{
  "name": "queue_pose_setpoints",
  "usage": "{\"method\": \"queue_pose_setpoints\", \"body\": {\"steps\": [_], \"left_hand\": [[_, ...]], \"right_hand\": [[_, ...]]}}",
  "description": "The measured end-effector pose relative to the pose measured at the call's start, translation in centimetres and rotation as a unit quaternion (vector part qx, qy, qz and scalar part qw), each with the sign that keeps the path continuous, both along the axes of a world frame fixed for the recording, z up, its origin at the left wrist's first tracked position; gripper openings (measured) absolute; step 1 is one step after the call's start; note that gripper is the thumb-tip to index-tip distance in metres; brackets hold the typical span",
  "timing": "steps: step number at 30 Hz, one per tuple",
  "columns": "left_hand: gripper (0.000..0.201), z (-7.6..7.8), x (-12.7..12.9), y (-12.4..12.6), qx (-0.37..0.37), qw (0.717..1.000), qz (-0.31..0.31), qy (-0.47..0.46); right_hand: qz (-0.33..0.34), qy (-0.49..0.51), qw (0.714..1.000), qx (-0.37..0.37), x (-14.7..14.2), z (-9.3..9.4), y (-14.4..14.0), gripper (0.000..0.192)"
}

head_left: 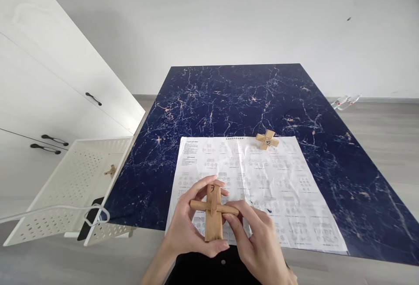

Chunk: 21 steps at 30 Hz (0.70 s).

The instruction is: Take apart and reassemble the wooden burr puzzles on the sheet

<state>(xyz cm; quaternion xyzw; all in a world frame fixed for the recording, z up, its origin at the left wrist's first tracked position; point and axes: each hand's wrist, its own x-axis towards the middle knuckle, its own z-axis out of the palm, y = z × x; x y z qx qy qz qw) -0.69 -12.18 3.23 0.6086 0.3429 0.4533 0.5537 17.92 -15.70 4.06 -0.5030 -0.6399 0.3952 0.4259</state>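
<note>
A wooden interlocking puzzle (213,223) is held up over the front edge of the table. It has a wide upright block with a dark mark near its top and thinner pieces crossing it. My left hand (190,224) grips the block from top to bottom, fingers behind the top and thumb at the lower end. My right hand (258,237) pinches the right end of the thin crosspiece between thumb and forefinger. Beneath both hands lies a creased instruction sheet (209,156) printed with small diagrams. Another cross-shaped wooden puzzle (267,139) rests on the sheet's far edge.
The sheet lies on a dark blue marbled table (222,97). At left stands a white perforated basket (65,176) with a small wooden piece (111,171) inside. A white cable (59,207) loops beside the table's left edge, near white cabinets (65,88).
</note>
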Motion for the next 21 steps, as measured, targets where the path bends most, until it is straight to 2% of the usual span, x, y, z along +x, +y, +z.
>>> {"method": "queue_pose_setpoints", "body": {"steps": [8,13,17,21], "left_hand": [[0.101,0.6,-0.9,-0.1,0.020,1.000,-0.005,0.009],[0.096,0.9,-1.2,0.2,0.018,0.999,-0.025,0.013],[0.078,0.9,-1.4,0.4,0.019,0.999,-0.048,0.004],[0.066,1.1,-1.6,0.5,0.065,0.997,-0.008,0.044]], "right_hand": [[0.098,0.021,0.995,0.009,0.9,1.2,0.3,0.022],[0.106,0.018,0.994,0.020,0.9,1.2,0.2,0.020],[0.108,0.018,0.994,0.008,0.9,0.8,0.1,0.022],[0.065,0.037,0.996,-0.046,0.8,0.4,-0.3,0.019]]}}
